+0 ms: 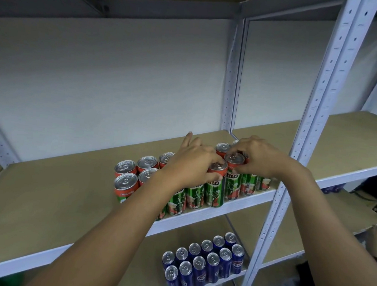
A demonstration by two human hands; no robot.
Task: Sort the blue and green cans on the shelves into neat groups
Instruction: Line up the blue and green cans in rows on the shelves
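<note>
The green cans stand upright in close rows on the upper shelf, along its front edge, just left of the upright post. The left hand reaches over the rows; its thumb and fingers curl round the top of one front-row can, with the index finger pointing toward 12 o'clock. The right hand, at 3 o'clock from the left, pinches the rim of the next can, fingers curled round its top. Both grips are thus clamped on cans. The blue cans stand in two neat rows on the lower shelf, at 6 o'clock from the hands, near its front edge.
</note>
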